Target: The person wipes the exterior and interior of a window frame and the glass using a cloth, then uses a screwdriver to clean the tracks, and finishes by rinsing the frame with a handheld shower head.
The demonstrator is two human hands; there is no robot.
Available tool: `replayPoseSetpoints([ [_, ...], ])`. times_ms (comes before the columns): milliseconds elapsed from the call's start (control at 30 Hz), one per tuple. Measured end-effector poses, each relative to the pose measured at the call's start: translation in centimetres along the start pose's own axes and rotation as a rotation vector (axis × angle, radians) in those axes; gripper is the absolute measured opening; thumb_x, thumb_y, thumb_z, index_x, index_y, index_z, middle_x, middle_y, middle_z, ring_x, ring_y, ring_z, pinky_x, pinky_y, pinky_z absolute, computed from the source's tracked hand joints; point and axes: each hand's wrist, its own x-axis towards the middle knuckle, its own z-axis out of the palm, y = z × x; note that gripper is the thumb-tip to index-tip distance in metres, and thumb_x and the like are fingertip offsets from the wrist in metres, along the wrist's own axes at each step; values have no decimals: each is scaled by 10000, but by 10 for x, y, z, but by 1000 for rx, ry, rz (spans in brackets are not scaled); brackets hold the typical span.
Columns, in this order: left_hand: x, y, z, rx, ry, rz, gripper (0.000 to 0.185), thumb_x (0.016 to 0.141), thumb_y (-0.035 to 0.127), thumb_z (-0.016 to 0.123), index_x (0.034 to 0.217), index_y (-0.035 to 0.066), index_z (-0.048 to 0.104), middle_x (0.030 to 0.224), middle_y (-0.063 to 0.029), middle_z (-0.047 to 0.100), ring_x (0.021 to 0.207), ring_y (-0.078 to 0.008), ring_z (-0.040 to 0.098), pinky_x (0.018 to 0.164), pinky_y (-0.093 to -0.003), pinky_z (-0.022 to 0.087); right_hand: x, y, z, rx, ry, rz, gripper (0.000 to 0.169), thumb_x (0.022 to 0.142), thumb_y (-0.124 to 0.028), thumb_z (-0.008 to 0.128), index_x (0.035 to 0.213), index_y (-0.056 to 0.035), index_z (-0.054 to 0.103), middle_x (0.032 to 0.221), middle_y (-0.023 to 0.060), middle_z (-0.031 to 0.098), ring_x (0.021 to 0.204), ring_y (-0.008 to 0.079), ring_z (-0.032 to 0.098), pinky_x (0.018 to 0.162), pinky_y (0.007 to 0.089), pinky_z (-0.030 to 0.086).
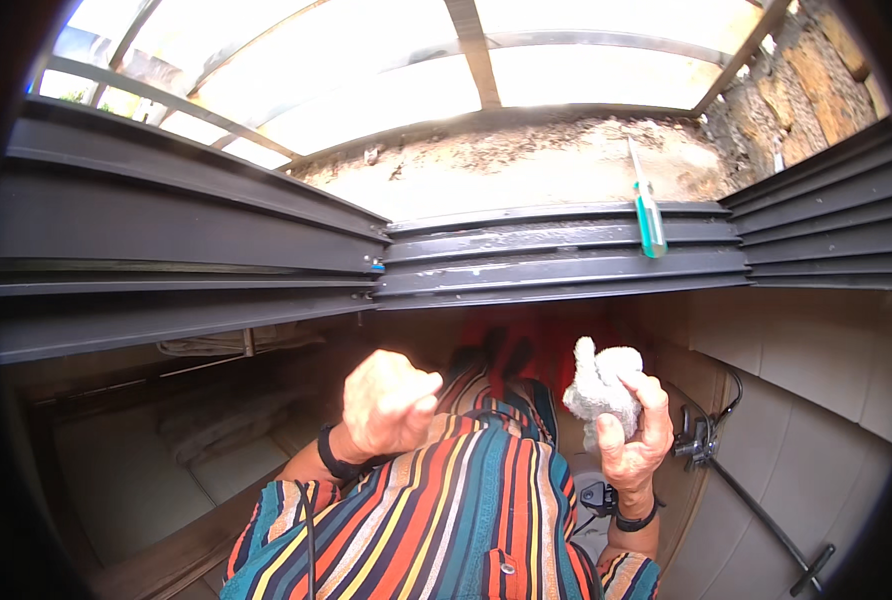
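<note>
My right hand grips a crumpled white and grey cloth between thumb and fingers, its folds sticking up past the fingertips. To the left, my left hand is raised in front of the striped shirt with its fingers curled in, and nothing shows in it. Both hands are on the near side of a dark grey metal window frame, touching no part of it. Across the grooved sill rails rests a screwdriver with a clear green handle, its blade pointing outward.
Dark frame profiles rise at the left and right. Outside lie a rough dirty ledge, a metal grille and a stone wall. A black stand-like rod leans by the tiled wall at right.
</note>
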Motion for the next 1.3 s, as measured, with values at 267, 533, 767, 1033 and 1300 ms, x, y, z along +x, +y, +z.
replayPoseSetpoints([
  [267,-20,-14,-10,-12,17,-33,56,907,15,603,953,-18,610,665,-77,597,552,-216,577,549,-318,491,95,-54,140,-401,-248,-598,295,806,-135,695,1072,-17,646,954,91,620,823,242,625,695,328,500],
  [533,-25,-33,-11,-88,-3,-142,130,856,-5,646,980,-35,620,702,-111,619,548,-226,580,521,-320,493,120,-41,104,-802,-382,-469,171,790,-124,671,954,-100,635,843,74,599,723,243,585,610,371,473],
  [767,-27,-37,-6,-90,-3,-63,102,876,1,620,976,-21,630,657,-54,610,554,-182,604,546,-305,527,141,-39,48,-645,86,-361,156,885,-5,629,1040,17,618,959,153,599,871,326,591,801,391,495],
  [1033,-37,-41,-15,-73,-23,-115,95,879,22,637,966,-16,630,701,-72,622,569,-200,613,546,-316,536,140,-50,105,-162,-186,-362,363,715,89,696,1062,-3,647,971,143,638,863,311,620,779,370,509],
  [1300,-28,-47,-13,-129,-82,-65,201,842,-22,675,1016,-82,593,749,-131,645,598,-227,607,551,-321,521,131,-33,164,-467,-626,-624,337,720,-163,641,1023,-15,647,1064,101,540,976,261,520,824,384,409],
])
